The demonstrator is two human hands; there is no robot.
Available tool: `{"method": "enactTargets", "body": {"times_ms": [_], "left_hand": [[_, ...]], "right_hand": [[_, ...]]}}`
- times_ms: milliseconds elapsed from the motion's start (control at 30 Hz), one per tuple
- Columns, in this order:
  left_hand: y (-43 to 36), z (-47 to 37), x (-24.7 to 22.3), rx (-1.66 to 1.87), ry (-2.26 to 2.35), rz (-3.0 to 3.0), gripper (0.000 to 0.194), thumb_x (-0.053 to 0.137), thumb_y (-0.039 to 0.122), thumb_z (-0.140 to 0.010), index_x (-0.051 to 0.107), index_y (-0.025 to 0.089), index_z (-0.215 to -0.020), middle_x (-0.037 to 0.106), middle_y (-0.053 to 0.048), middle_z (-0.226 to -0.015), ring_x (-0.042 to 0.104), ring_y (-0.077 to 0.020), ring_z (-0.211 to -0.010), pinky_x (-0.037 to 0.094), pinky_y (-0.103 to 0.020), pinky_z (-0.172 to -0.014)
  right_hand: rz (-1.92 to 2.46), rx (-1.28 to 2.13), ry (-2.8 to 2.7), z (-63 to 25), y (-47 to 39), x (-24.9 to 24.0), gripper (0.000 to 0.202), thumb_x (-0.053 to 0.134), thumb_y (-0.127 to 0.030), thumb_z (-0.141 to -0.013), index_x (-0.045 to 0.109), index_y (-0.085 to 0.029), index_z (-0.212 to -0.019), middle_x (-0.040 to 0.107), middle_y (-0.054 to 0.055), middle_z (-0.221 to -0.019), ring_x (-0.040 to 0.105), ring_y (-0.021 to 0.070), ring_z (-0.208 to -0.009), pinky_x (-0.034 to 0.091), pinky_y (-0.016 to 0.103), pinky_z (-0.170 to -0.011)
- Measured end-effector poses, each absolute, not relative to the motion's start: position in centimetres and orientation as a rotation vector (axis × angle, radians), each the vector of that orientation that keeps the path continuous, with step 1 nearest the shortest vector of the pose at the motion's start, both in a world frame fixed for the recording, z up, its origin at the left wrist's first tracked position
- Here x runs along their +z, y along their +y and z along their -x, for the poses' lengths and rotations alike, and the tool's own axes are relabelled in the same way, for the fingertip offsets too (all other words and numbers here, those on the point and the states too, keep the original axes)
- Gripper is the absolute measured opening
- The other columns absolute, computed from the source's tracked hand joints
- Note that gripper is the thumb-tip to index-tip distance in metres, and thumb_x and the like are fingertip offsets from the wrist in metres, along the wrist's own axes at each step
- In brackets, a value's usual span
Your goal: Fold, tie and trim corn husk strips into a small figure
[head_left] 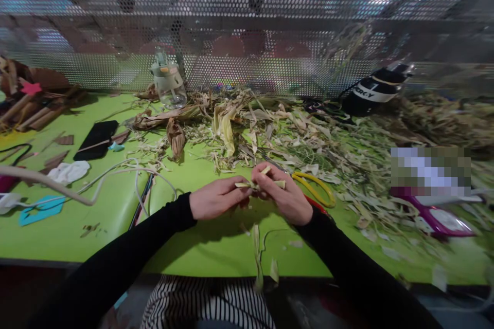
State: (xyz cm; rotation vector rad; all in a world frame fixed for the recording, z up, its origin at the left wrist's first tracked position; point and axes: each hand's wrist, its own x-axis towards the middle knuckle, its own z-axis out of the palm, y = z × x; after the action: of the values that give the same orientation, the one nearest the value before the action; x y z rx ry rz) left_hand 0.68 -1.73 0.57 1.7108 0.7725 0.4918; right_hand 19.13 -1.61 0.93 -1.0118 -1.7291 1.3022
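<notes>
Left hand (pixel 219 198): thumb and fingertips pinch one end of a husk piece (pixel 243 184). Right hand (pixel 284 195): fingers curled, thumb pressed in, gripping the same piece. One piece, two hands, held just above the tabletop (pixel 102 208), between both palms; pale, fibrous, flat strips, three ends poking out. Middle hidden by fingers.

Below the hands: one long, limp husk strip (pixel 257 252) and one short, pointed scrap (pixel 274 270), both near the front edge. Right of the right hand: one pair of looped yellow handles (pixel 317 188), smooth; one red handle (pixel 317 205) partly behind the wrist.

Beyond: dry, curled, shredded husk heap (pixel 266 118), too many bits to count. Tabletop is smooth, glossy green. Two bottles: one clear (pixel 170 87), one black with a white band (pixel 376 91). One flat black phone (pixel 96 140), left. One crumpled white tissue (pixel 68 172). Back: perforated metal panel (pixel 247 36).
</notes>
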Motion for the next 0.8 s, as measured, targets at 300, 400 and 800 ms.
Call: {"method": "enactTargets", "body": {"times_ms": [300, 400, 800], "left_hand": [[-2.6, -1.6, -0.7, 0.550, 1.075, -2.063, 0.030, 0.035, 0.042, -0.089, 0.053, 0.020, -0.082, 0.054, -0.003, -0.070, 0.046, -0.0164, -0.059, 0.033, -0.027, -0.062], [-2.7, -2.0, -0.4, 0.539, 1.017, -2.054, 0.030, 0.032, 0.044, -0.091, 0.047, 0.020, -0.082, 0.050, -0.001, -0.068, 0.043, -0.0153, -0.059, 0.031, -0.027, -0.060], [-3.4, -2.7, -1.3, 0.564, 0.952, -2.094, 0.028, 0.030, 0.041, -0.092, 0.039, 0.020, -0.075, 0.040, 0.003, -0.062, 0.037, -0.0124, -0.055, 0.028, -0.027, -0.057]], "right_hand": [[1.166, 0.929, -2.016, -18.7, -2.0, 0.5, 0.025, 0.051, -0.044, -0.086, 0.056, -0.020, -0.084, 0.051, -0.002, -0.067, 0.046, 0.0112, -0.060, 0.037, 0.024, -0.056], [1.200, 1.055, -1.783, -18.6, -1.8, 0.0, 0.027, 0.045, -0.044, -0.090, 0.048, -0.020, -0.076, 0.041, -0.004, -0.063, 0.039, 0.0096, -0.054, 0.036, 0.023, -0.052], [1.252, 0.866, -1.816, -19.3, -1.8, 1.0, 0.025, 0.048, -0.042, -0.089, 0.050, -0.020, -0.076, 0.046, -0.002, -0.067, 0.044, 0.0129, -0.063, 0.038, 0.025, -0.060]]}}
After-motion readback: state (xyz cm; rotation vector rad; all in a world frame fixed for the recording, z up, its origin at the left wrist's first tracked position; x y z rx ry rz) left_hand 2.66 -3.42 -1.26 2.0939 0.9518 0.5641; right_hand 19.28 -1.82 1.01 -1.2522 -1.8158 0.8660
